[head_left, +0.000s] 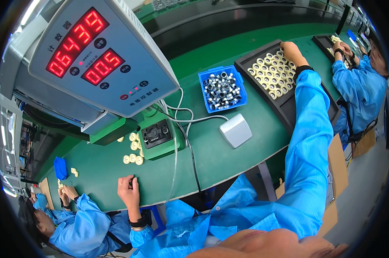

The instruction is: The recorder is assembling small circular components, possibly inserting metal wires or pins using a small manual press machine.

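My right hand (292, 53) is at the far rim of a black tray (285, 103), its fingers bent over the edge and gripping it. Several rows of round cream-coloured parts with dark centres (271, 75) fill much of that tray. My left hand (128, 191) rests by the near edge of the green table, fingers loosely curled, thumb apart, with nothing visible in it. Beyond it, a few cream round parts (133, 159) lie beside a green machine base with a black fixture (156, 134).
A blue bin (222, 89) holds many metal rings. Near it sits a grey pedal-shaped switch (236, 130) on a cable. A counter box with red digits (104, 56) looms at upper left. Co-workers in blue sit at left (89, 219) and right (360, 86). An open cardboard box (337, 167) stands below my right arm.
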### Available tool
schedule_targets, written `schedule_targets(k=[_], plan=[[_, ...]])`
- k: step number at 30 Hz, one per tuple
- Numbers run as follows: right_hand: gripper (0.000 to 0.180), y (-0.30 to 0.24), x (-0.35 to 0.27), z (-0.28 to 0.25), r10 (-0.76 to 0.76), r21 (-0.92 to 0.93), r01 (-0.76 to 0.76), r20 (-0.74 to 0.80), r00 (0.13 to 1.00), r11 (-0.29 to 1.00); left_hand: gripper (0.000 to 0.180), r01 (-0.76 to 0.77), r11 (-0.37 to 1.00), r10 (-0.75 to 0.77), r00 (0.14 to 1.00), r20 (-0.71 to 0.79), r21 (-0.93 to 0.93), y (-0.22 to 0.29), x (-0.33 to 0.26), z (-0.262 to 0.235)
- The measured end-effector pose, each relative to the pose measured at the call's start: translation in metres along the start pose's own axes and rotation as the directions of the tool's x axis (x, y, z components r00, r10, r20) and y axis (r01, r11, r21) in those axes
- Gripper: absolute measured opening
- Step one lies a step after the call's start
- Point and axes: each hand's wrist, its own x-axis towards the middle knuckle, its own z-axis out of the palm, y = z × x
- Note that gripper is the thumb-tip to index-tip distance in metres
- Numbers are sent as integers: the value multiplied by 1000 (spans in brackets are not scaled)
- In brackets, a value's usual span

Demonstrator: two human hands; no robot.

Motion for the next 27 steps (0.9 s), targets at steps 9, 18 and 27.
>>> schedule_targets(k=[9,18,27], plan=[[32,-3,-21,-35,-33,109,35,-21,999,993,13,-117,988,123,991,-47,105,-7,-1,1],[30,-195,-112,-166,-286,625,214,16,958,751,21,-212,976,217,969,-118,57,-13,-11,-6],[25,-346,-223,-173,-559,495,546,-138,818,676,37,-132,891,67,985,-162,-435,-11,-12,-16]])
